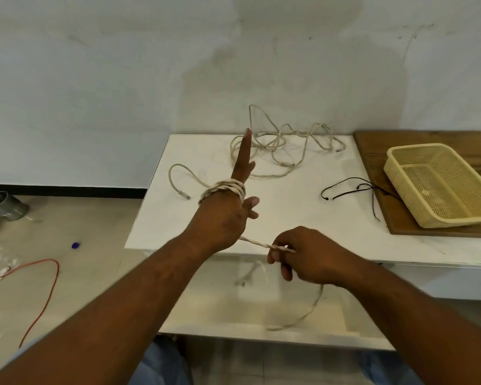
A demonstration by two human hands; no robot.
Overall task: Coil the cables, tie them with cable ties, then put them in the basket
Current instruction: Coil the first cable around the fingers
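Looping several times round the left hand [222, 218] at the base of its straight, upraised fingers, the cable [225, 188] runs on as a taut strand to the right hand [308, 254], which pinches it between thumb and curled fingers. The two hands are near each other, above the front edge of the white table [289, 212]. A slack tail hangs below the right hand. Farther back lie loose cables [283, 143] in a tangle; black cable ties [353, 187] rest at the edge of the wooden board [372, 151] that bears the basket [442, 222] — well apart from both hands.
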